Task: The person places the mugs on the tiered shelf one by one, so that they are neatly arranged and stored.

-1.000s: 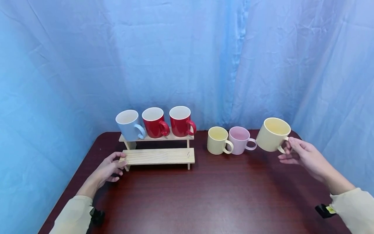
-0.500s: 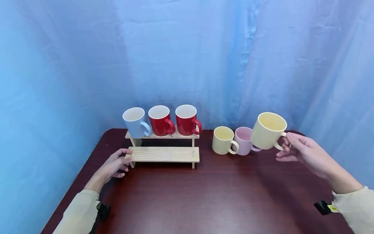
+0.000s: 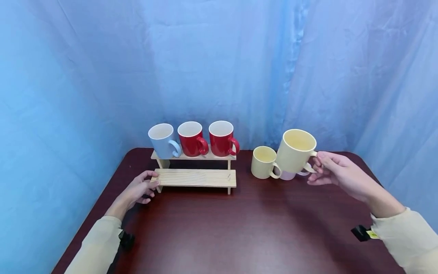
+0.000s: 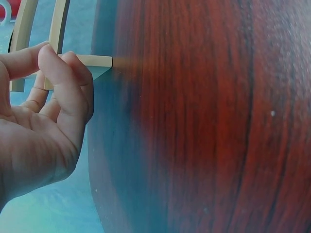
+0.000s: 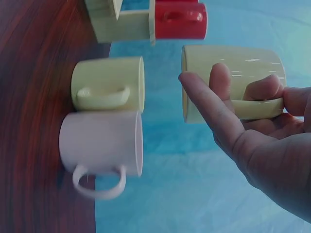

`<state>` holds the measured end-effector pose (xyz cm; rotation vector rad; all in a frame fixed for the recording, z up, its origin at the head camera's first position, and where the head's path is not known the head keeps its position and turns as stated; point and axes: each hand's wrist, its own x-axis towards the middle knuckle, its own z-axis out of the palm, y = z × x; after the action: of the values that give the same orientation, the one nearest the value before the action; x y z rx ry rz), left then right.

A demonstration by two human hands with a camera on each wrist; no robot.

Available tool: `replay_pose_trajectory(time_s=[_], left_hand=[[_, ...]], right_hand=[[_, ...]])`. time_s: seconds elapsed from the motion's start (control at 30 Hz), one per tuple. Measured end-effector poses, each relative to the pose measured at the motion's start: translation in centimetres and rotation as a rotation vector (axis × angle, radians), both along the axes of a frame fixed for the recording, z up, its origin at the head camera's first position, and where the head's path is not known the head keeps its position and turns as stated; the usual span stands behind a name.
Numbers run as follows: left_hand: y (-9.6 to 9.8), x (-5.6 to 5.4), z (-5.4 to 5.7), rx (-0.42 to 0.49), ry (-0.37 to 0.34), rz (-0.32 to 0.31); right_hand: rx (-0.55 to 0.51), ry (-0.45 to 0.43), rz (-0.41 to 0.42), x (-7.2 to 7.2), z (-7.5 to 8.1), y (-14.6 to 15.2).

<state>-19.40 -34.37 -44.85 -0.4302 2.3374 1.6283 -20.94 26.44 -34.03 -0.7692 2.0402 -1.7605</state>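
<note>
My right hand (image 3: 338, 176) holds a yellow mug (image 3: 291, 155) by its handle, raised above the table and slightly tilted. In the right wrist view, fingers and thumb close round that handle, with one finger stretched along the mug. Behind it in the head view, a pink mug (image 3: 288, 176) is mostly hidden; the right wrist view shows this pink mug (image 5: 99, 143) upright beside a second yellow mug (image 3: 262, 166). On the left, my left hand (image 3: 137, 189) pinches the left end of the lower board of a two-step wooden rack (image 3: 196, 177) between thumb and fingers.
A light blue mug (image 3: 162, 144) and two red mugs (image 3: 191, 141) stand in a row on the rack's upper step, handles to the right. The dark red-brown table (image 3: 219, 232) ends against blue curtains (image 3: 212, 61) at the back.
My right hand has carried the yellow mug leftward, and it now covers most of the pink mug in the head view. My left hand stays on the rack. The head view has shifted slightly.
</note>
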Motion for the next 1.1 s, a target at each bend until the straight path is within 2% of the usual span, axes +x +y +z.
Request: replay_pose_trajectory(time_s=[0.33, 0.67, 0.9, 1.0, 1.1], left_hand=[[-0.4, 0.9, -0.3, 0.0, 0.0, 0.015], [0.6, 0.6, -0.3, 0.009, -0.002, -0.005], [-0.5, 1.7, 0.2, -0.035, 0.003, -0.006], [-0.6, 1.8, 0.4, -0.043, 0.003, -0.014], [-0.4, 1.6, 0.4, -0.041, -0.002, -0.015]], right_hand=[[0.036, 0.005, 0.076, -0.3, 0.6, -5.2], [0.052, -0.054, 0.095, 1.0, -0.4, -9.4], [-0.026, -0.12, 0.139, 1.0, -1.8, -15.8], [-0.063, -0.146, 0.154, 1.0, -2.4, -18.8], [-0.058, -0.165, 0.163, 0.8, -2.8, -21.5]])
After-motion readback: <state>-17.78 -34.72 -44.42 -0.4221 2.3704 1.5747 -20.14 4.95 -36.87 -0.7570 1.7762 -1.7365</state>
